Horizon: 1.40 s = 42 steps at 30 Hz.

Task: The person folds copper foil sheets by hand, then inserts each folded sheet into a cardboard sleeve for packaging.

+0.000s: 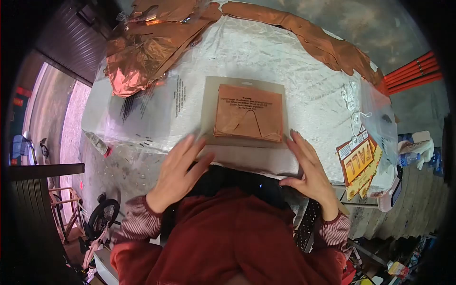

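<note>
A clear plastic bag [290, 102] with a hang hole and printed warning text lies flat on the white-covered table in front of me. Inside it is a folded copper-brown piece [225, 121]. My left hand [178, 173] is at the bag's lower left corner, its fingers spread and slightly blurred. On the other side, my right hand [311, 173] has its fingertips right at the lower right corner, thumb held apart. Neither hand grips anything.
A crumpled shiny copper pile [135, 61] sits at the table's back left. Long copper-brown pieces [327, 47] lie along the far edge. At right are FALL-printed cards [358, 161] and white string tags [356, 121]. Another printed clear bag [152, 109] lies left.
</note>
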Available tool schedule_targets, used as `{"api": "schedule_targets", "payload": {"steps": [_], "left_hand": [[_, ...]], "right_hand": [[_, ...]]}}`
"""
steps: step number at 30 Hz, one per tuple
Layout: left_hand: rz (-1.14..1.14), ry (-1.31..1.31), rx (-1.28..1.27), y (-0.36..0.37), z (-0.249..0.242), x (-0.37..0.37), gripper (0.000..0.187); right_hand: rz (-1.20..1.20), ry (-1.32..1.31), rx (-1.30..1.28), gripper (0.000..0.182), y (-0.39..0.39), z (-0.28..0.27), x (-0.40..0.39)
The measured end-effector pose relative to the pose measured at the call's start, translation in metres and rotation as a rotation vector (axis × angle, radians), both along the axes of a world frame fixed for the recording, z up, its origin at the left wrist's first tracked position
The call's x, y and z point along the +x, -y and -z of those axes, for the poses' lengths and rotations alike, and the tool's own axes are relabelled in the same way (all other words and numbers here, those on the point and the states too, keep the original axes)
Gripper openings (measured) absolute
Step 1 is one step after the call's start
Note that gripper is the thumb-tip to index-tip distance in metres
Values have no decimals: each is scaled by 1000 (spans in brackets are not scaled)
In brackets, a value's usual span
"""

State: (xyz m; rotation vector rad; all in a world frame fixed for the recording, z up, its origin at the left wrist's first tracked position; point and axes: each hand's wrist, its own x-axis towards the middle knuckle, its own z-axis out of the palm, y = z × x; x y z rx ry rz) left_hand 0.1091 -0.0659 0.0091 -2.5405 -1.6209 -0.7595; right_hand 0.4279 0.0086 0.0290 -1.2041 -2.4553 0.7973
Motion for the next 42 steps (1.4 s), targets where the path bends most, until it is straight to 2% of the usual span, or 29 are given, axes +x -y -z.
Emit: {"api": "schedule_targets", "payload": {"steps": [2,5,8,12,14,15,17,20,24,26,28,33,35,40,42], "left_hand": [[52,59,-115,-27,-5,8,32],[171,212,-128,-30,9,6,24],[156,282,-123,-25,14,6,23],[174,378,-155,-19,9,11,21],[174,372,-135,-17,10,17,21],[180,364,-111,-17,11,20,20],[170,366,-114,-18,10,21,19],[117,428,-138,-21,7,24,17],[-15,511,-234,-25,2,31,16],[-69,528,-295,-28,-6,35,15],[-130,545,-354,-30,-10,38,15],[-154,366,-295,-32,-5,41,16],[-167,368,-299,-30,-1,41,17],[-188,384,-310,-27,-4,39,27],[-145,378,-240,-20,0,30,31]], "right_hand": [[5,-21,36,77,-1,1,2],[-12,-18,110,75,0,10,2],[35,-85,92,49,6,10,-4],[129,-180,36,40,12,11,1],[216,-249,33,23,13,15,3],[218,-250,33,23,14,17,3],[280,-263,103,10,18,21,1],[404,-261,171,4,20,27,-9],[476,-227,155,4,14,24,-16],[554,-269,57,7,13,23,-17],[552,-242,65,12,10,19,-19],[583,-161,80,24,5,23,-24],[585,-126,147,29,4,24,-26],[608,-84,195,20,6,21,-19],[775,-328,-37,11,11,13,-21]]}}
